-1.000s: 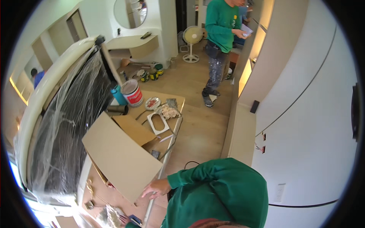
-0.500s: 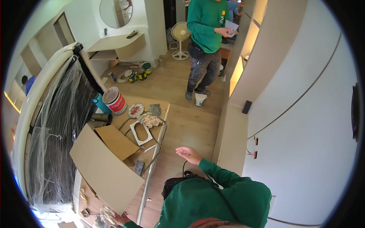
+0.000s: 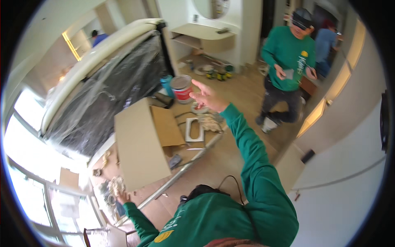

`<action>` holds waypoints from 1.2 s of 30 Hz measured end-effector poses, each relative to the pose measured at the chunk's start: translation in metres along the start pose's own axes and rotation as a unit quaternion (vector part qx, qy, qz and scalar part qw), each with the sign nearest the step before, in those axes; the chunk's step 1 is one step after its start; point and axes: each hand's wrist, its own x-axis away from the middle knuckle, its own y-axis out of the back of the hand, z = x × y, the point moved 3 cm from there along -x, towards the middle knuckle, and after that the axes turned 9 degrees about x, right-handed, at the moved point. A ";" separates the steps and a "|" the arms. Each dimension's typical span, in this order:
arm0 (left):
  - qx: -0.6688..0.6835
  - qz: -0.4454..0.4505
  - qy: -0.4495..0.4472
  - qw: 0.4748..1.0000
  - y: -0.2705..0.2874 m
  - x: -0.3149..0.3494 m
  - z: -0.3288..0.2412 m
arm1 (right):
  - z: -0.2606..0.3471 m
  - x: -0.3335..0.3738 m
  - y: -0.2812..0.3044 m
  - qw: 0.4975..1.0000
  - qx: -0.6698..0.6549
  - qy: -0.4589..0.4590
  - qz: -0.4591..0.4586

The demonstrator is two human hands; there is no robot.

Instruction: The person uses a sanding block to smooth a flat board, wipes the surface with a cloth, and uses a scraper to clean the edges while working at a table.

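My right hand (image 3: pixel 207 98) is stretched forward over the worktop with its fingers apart, nothing in it. In the picture it overlaps the edge of a red-labelled paint can (image 3: pixel 181 94); whether they touch I cannot tell. Low on the left, my left hand (image 3: pixel 122 196) is beside the bottom edge of a large beige board (image 3: pixel 140 152), next to crumpled clear wrapping (image 3: pixel 114 186). Its small fingers look stretched and apart. A folded brown cardboard piece (image 3: pixel 166 127) lies against the board. Near it are a white frame with an oval hole (image 3: pixel 194 130) and a crumpled cloth (image 3: pixel 210 122).
Plastic-wrapped furniture (image 3: pixel 111 86) stands along the left. A co-worker in green (image 3: pixel 288 57) stands at the right, holding a flat grey piece (image 3: pixel 289 74), with a white bucket (image 3: pixel 269 124) at their feet. Small tins (image 3: pixel 221 75) sit on the floor. A metal strip (image 3: pixel 185 168) edges the worktop.
The view has swung left, bringing windows into sight. My right hand has reached forward and up toward the paint can. The co-worker's hands have moved apart.
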 end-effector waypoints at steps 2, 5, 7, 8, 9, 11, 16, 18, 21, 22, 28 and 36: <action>0.021 -0.018 -0.024 0.999 0.026 0.013 -0.005 | 0.047 -0.040 -0.034 0.996 0.052 0.032 0.064; 0.061 -0.031 -0.032 0.997 -0.002 0.050 0.029 | 0.070 -0.090 -0.058 0.984 0.075 0.056 0.152; 0.053 -0.022 0.006 0.998 -0.011 0.072 0.039 | 0.073 -0.114 -0.079 0.977 0.110 0.051 0.175; 0.047 -0.003 0.014 0.999 -0.010 0.080 0.042 | 0.071 -0.115 -0.086 0.978 0.112 0.063 0.161; 0.041 0.018 0.024 0.999 -0.010 0.087 0.043 | 0.067 -0.113 -0.091 0.980 0.115 0.074 0.145; 0.029 0.028 0.028 0.999 -0.002 0.095 0.039 | 0.057 -0.096 -0.099 0.983 0.095 0.072 0.143; 0.028 0.011 0.052 0.998 0.029 0.086 0.028 | 0.005 0.002 -0.124 0.975 -0.024 0.073 0.208; 0.054 0.007 0.053 0.997 0.025 0.077 0.023 | -0.034 0.052 -0.137 0.971 -0.065 0.015 0.230; 0.269 -0.009 0.123 0.955 -0.023 0.085 0.030 | -0.136 0.121 -0.143 0.982 -0.041 -0.089 0.163; 0.288 -0.013 0.151 0.946 -0.045 0.099 0.040 | -0.156 0.144 -0.139 0.977 -0.023 -0.142 0.157; 0.244 0.073 0.092 0.963 -0.084 0.080 0.074 | -0.216 0.269 -0.127 0.944 -0.081 -0.306 0.093; 0.123 0.163 -0.001 0.979 -0.066 0.015 0.104 | -0.232 0.307 -0.112 0.934 -0.132 -0.330 -0.021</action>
